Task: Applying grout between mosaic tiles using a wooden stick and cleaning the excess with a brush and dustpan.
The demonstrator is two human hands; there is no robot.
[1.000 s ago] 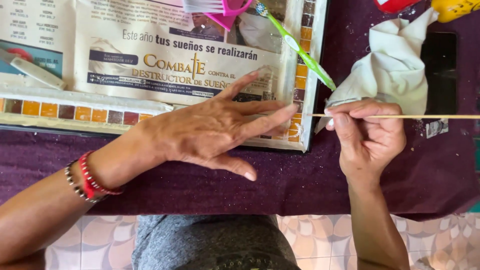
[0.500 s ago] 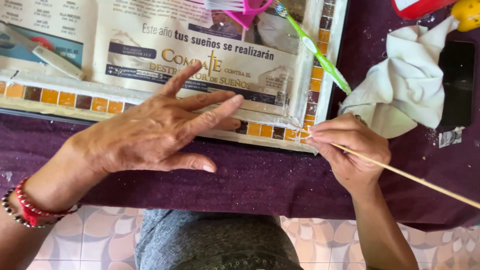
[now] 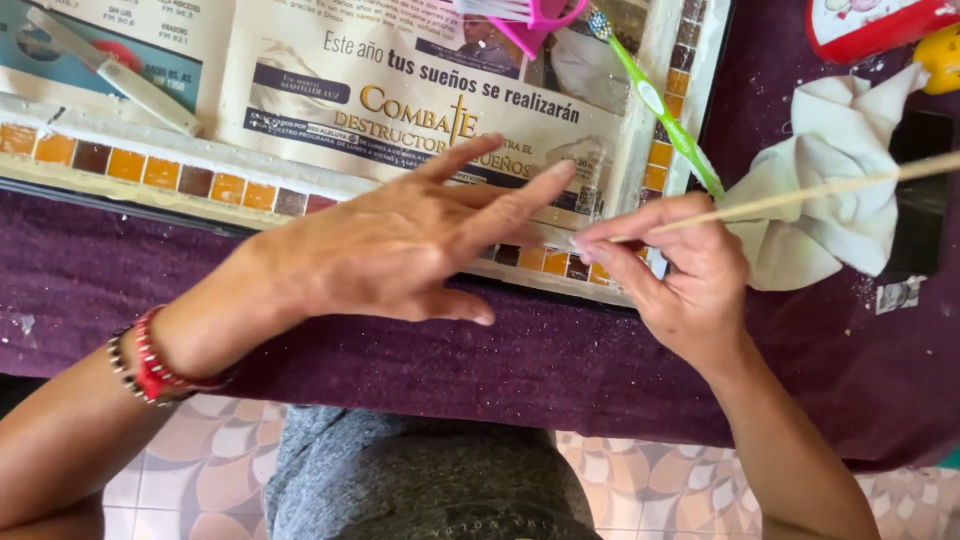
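Note:
My left hand [image 3: 400, 250] lies flat with fingers spread on the near edge of a white mosaic frame [image 3: 230, 175] set with orange and brown tiles. A sheet of newspaper [image 3: 400, 90] covers the frame's middle. My right hand [image 3: 680, 275] pinches a thin wooden stick [image 3: 800, 195] near its tip, which touches the tile row at the frame's near right corner. The stick's long end runs up and right across a crumpled white cloth [image 3: 830, 190].
A green toothbrush [image 3: 665, 110] lies along the frame's right side and a pink brush [image 3: 530, 20] sits at the top. A white spatula-like tool [image 3: 130, 85] rests at the left. A purple cloth [image 3: 560, 360] covers the table. Red and yellow objects sit top right.
The stick has swung from horizontal, to pointing down-right, to pointing up-right. My right hand has shifted closer to the frame's corner. My left hand stays spread on the frame.

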